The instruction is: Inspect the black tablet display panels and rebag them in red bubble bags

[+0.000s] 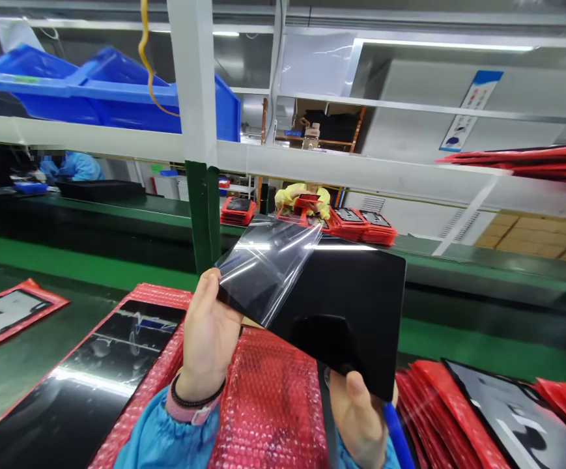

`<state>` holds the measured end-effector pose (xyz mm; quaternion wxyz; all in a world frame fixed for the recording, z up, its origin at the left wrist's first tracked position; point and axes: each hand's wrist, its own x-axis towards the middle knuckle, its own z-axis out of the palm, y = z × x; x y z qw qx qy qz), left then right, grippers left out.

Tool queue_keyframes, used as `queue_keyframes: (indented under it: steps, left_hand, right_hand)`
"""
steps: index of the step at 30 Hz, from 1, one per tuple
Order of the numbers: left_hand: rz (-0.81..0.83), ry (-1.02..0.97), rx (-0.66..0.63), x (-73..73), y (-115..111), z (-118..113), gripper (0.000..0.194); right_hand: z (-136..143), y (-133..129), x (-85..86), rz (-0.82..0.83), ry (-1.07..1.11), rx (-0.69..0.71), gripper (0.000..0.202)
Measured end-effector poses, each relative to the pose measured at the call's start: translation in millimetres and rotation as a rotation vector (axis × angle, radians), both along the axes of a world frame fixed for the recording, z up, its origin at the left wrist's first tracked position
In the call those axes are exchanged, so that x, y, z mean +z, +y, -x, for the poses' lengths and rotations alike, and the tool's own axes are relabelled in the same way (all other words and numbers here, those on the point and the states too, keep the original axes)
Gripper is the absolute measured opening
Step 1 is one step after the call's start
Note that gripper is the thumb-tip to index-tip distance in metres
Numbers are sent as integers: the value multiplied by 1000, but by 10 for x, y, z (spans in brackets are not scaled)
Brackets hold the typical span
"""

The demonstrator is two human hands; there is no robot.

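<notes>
A black glossy glass panel (pixel 351 299) is held up tilted in front of me. My right hand (pixel 361 417) grips its lower right corner, thumb on the front face. Clear plastic film (pixel 263 267) lies over the panel's left part, folded back with a diagonal edge. My left hand (pixel 209 339) pinches the film's left corner by the panel's edge; whether it also grips the panel, I cannot tell. Below the panel lies a red bubble-wrap bag (pixel 275 397). A blue stick-like object (pixel 398 436) shows beside my right hand, and its contact with the hand is unclear.
Another black panel (pixel 82 371) lies on red bubble wrap at left, near a bagged panel (pixel 9 312). Stacked red bags (pixel 443 410) and a grey-backed panel (pixel 517 410) are at right. Blue bins (pixel 101 91) sit overhead. A co-worker in yellow (pixel 287 195) works opposite.
</notes>
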<state>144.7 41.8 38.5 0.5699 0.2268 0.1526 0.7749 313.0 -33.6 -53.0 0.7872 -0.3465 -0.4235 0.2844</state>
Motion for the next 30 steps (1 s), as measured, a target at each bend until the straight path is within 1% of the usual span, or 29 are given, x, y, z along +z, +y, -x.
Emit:
queue_keyframes:
  steps: [2, 4, 5, 8, 9, 11, 13, 16, 18, 21, 24, 27, 30]
  left_hand:
    - [-2, -8, 35, -13, 42, 72, 10]
    - [-7, -8, 59, -22, 82, 129, 8]
    - [-10, -8, 62, -24, 102, 153, 8]
    - [3, -3, 48, -25, 158, 207, 8]
    - [14, -1, 46, -26, 174, 220, 8]
    - [34, 7, 45, -28, 198, 235, 8]
    - [46, 14, 46, -29, 210, 245, 10]
    - [56, 26, 60, -23, 212, 257, 14]
    - [64, 34, 68, -17, 213, 269, 15]
    - [77, 35, 75, -13, 219, 289, 17]
    - [74, 33, 87, -23, 219, 303, 16]
    - [39, 46, 107, -33, 179, 303, 14]
    - [-11, 81, 151, -20, 96, 290, 17]
  right_hand:
    - [-66, 4, 77, -25, 31, 142, 43]
    - [-99, 5, 170, -28, 98, 247, 39]
    - [-102, 2, 220, -2, 151, 283, 35]
    - [-69, -42, 374, 139, 255, 350, 27]
    - [-50, -66, 420, 168, 258, 357, 25]
    - [-6, -119, 498, 176, 239, 363, 25]
    - [35, -167, 560, 170, 237, 376, 29]
    - [74, -212, 647, 152, 214, 427, 44]
    - [79, -225, 701, 151, 136, 488, 53]
    - [65, -233, 732, 185, 62, 584, 59]
    - [74, -244, 695, 210, 48, 580, 66]
    - [139, -254, 661, 244, 55, 508, 70]
    - [214, -255, 677, 281, 61, 403, 76]
